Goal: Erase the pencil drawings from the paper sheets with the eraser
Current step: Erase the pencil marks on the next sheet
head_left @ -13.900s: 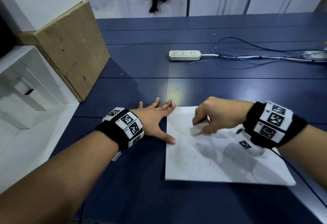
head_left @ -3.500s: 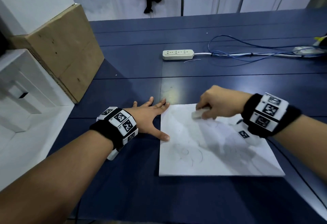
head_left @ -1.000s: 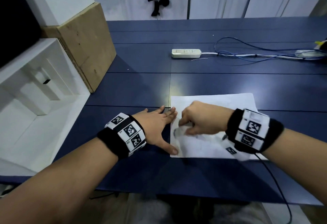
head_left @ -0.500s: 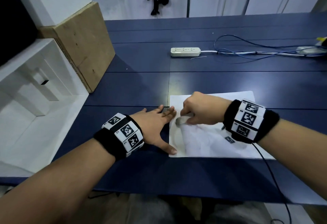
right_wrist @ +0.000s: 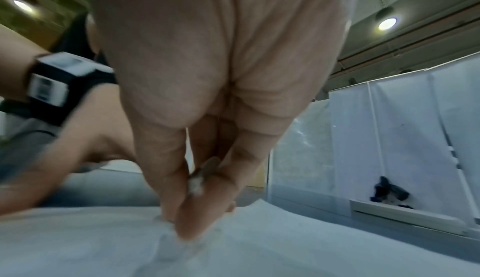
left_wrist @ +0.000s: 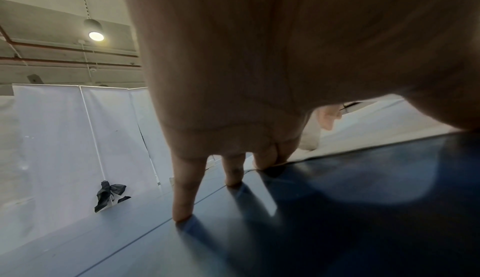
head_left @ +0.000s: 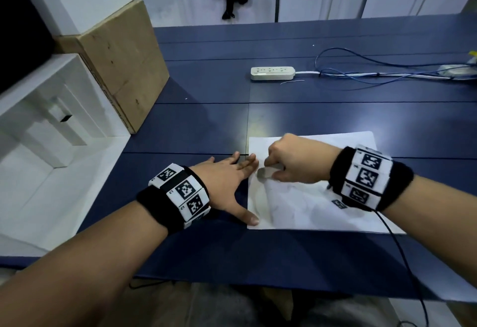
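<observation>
**Mia:** What is the right hand (head_left: 296,161) doing?

**Ben:** It is curling its fingers tight around the eraser (head_left: 267,172) and pushing it down on the paper (head_left: 309,207). The eraser is sitting near the left edge of the sheet. From the right wrist camera you can see only a little white bit of the eraser (right_wrist: 197,185), squeezed between the thumb and the fingers.

**Mia:** And the left hand (head_left: 227,184)?

**Ben:** It is lying flat on the blue table (head_left: 206,249) with straight, spread fingers. It is holding nothing. Its thumb is touching the paper's near left corner, and its fingertips (left_wrist: 270,158) are pressing on the paper's left edge.

**Mia:** Where is the paper lying?

**Ben:** It is lying flat on the table, close to the person. Faint grey pencil marks are showing on it, with shadows over them.

**Mia:** Are there any boxes?

**Ben:** A brown box (head_left: 124,68) is standing at the table's left side. I cannot tell what is in it. A white power strip (head_left: 272,73) is lying farther back, with blue wires (head_left: 361,78) beside it.
</observation>
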Available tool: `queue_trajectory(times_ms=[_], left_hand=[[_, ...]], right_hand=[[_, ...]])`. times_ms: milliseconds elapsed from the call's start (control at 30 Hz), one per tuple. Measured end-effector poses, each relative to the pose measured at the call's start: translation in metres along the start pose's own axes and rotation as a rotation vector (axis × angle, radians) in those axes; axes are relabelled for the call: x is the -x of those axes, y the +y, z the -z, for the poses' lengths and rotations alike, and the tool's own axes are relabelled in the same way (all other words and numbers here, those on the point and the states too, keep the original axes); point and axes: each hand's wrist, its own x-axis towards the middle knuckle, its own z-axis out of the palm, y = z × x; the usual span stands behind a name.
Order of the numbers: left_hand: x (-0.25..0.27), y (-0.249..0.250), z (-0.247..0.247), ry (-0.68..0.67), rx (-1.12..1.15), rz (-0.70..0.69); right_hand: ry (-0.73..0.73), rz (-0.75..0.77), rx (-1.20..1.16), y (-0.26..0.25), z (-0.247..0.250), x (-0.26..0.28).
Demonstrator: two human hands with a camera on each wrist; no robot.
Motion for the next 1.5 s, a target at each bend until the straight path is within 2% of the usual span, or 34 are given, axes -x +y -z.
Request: queue_trajectory(times_ms=[67,133,200,267,400,433,533,633,700,833,900,967,1033,1067,1133,1300,1400,1500], left_hand=[[0.000,0.001,-0.001,0.014,-0.002,-0.003],[0.000,0.000,-0.001,0.025,-0.010,-0.005],[-0.001,0.000,-0.002,0.024,-0.008,-0.006],[-0.001,0.000,-0.002,0.027,-0.005,-0.008],[0.000,0.000,0.000,0.000,0.001,0.000],[0.000,0.001,0.001,-0.003,0.000,0.001],[0.000,0.000,0.000,0.003,0.002,0.000],[-0.001,0.000,-0.001,0.003,-0.004,-0.002],[-0.001,0.000,-0.001,0.001,-0.010,-0.002],[0.000,0.001,0.001,-0.013,-0.009,0.003],[-0.001,0.001,0.001,-0.014,-0.010,0.004],[-0.001,0.001,0.000,-0.007,-0.012,0.003],[-0.001,0.000,-0.001,0.001,-0.017,-0.001],[-0.001,0.000,-0.001,0.002,-0.019,-0.002],[-0.001,0.000,-0.001,0.003,-0.013,-0.002],[-0.001,0.001,0.001,-0.008,-0.009,0.001],[0.000,0.001,0.001,-0.009,-0.007,0.006],[-0.001,0.000,-0.001,0.000,-0.008,0.000]], right_hand=[[-0.007,0.085,0.008,-0.011,-0.003,0.016],[-0.096,0.206,-0.079,-0.025,-0.002,0.034],[-0.191,0.225,-0.122,-0.030,-0.002,0.038],[-0.164,0.171,-0.110,-0.022,0.000,0.024],[-0.029,-0.041,-0.066,0.006,0.003,0.000],[-0.016,-0.050,-0.052,0.008,0.000,0.001],[0.017,0.099,-0.047,-0.005,-0.004,0.022],[-0.146,0.243,-0.180,-0.023,-0.006,0.041],[-0.191,0.214,-0.209,-0.021,-0.004,0.034],[-0.046,0.009,-0.124,0.008,-0.001,0.005],[-0.002,-0.020,-0.096,0.013,-0.006,0.004],[-0.004,0.079,-0.109,0.000,-0.006,0.017],[-0.101,0.221,-0.152,-0.020,-0.006,0.033],[-0.163,0.246,-0.148,-0.027,-0.007,0.038],[-0.175,0.219,-0.130,-0.026,-0.004,0.034],[0.006,0.005,-0.079,0.011,-0.001,0.007],[0.003,0.093,-0.036,-0.001,-0.002,0.020],[-0.163,0.251,-0.119,-0.023,-0.004,0.040]])
